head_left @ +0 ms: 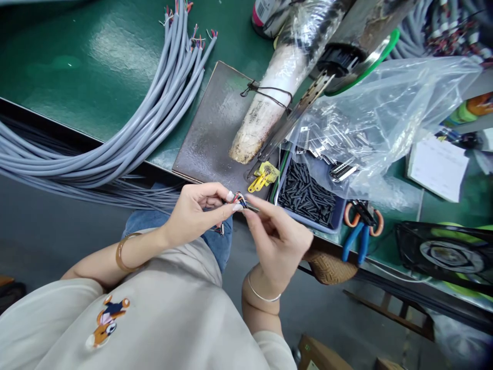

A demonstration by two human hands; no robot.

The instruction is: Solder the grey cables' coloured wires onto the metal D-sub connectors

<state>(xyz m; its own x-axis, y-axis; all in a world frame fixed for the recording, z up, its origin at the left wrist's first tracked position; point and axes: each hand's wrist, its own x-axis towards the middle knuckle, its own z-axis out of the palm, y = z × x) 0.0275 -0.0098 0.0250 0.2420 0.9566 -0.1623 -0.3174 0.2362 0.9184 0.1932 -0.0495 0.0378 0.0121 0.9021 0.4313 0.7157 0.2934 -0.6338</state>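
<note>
Head view: at the centre of the frame, a small bunch of coloured wires [238, 198] sits between the 2 hands, just right of the left hand [194, 210], whose thumb and index finger pinch it. The right hand [283, 231], to its lower right, has thumb and index finger pressed together on a thin piece [252, 207] sloping slightly down to the right; its kind is too small to tell. Right of centre, nearer the right hand, a blue tray [339, 218] holds many small black pieces [306, 195]. Overlapping it, a clear plastic bag [408, 110] contains metal parts [342, 171].
</note>
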